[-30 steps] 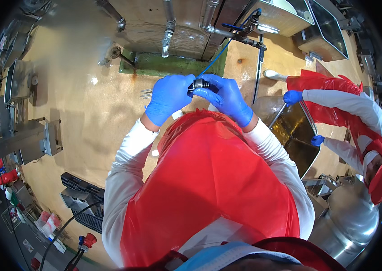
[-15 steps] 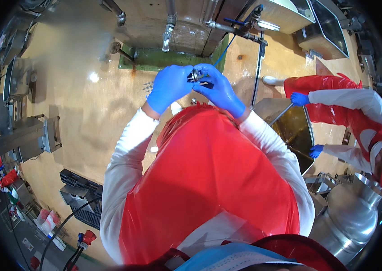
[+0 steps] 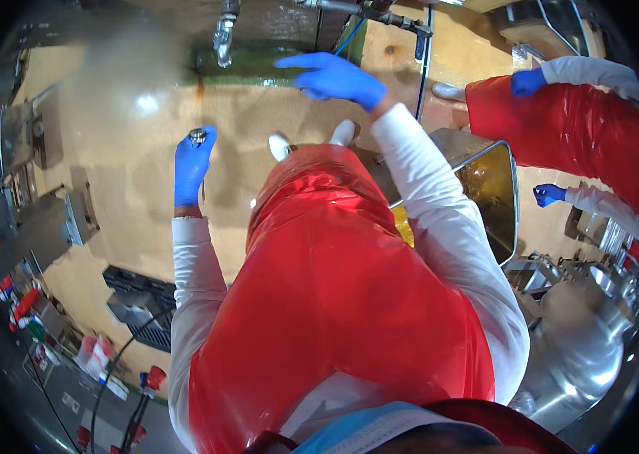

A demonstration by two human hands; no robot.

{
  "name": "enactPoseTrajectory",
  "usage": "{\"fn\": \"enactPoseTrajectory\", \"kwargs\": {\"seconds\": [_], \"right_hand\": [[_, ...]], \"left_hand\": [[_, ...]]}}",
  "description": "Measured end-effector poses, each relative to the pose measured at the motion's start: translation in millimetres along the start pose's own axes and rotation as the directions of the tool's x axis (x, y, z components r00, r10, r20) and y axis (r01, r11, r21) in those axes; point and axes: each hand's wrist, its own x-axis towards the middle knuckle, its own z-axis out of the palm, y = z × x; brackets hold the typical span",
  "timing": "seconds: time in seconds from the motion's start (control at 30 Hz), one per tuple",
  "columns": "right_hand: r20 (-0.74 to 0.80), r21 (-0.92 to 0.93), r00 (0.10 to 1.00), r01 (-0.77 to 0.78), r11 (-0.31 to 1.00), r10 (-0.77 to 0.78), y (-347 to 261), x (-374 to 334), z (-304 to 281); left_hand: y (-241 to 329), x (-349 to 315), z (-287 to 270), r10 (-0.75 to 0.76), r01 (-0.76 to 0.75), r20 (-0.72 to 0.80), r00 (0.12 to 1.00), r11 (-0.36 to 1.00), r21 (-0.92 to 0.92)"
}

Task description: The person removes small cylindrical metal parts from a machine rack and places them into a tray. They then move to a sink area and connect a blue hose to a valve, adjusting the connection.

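Observation:
My left hand (image 3: 192, 168) is closed around a metal piece with a round, ringed end (image 3: 197, 137), which pokes out above the fingers. The rest of that piece is mostly hidden by the glove, so I cannot tell its exact kind. My right hand (image 3: 338, 79) reaches forward with its fingers stretched out to the left and holds nothing. Below and left of the right fingertips, a metal tap (image 3: 223, 41) hangs from a pipe; the fingers are apart from it. Both hands wear blue gloves.
A deep metal bin (image 3: 514, 197) with yellowish contents stands right of my forearm. Beyond it a co-worker in a red apron (image 3: 539, 125) stands close. A large rounded steel vessel (image 3: 580, 348) is at the lower right. A black crate (image 3: 134, 284) lies at the left on the wet floor.
My hands have parted. The left moved left and down with the metal piece, while the right let go and reached forward. The co-worker's hand no longer holds the rod.

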Motion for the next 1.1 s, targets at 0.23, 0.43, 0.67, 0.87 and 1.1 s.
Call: {"fn": "enactPoseTrajectory", "kwargs": {"seconds": [0.23, 0.43, 0.67, 0.87, 1.1], "right_hand": [[-0.462, 0.107, 0.802, -0.373, 0.922, 0.379, 213, -131, -1], [-0.531, 0.262, 0.687, -0.423, 0.867, 0.496, 279, -174, 102], [-0.288, -0.159, 0.840, -0.515, 0.842, 0.460, 358, -16, 223], [0.053, -0.808, 0.904, -0.211, 0.551, 0.423, 507, 202, 213], [-0.127, -0.816, 0.980, -0.192, 0.545, 0.154, 647, 422, 209]], "left_hand": [[-130, -36, 21, -0.139, 0.130, 0.094, 0.986, 0.987, 0.094], [-184, 20, 15, -0.001, -0.034, 0.112, 0.994, 0.950, 0.310], [-239, 85, 47, 0.084, -0.076, 0.118, 0.989, 0.994, -0.075], [-384, 111, 132, 0.106, -0.155, -0.215, 0.971, 0.961, -0.230], [-511, 98, 142, -0.271, 0.161, -0.261, 0.927, 0.913, -0.374]]}}
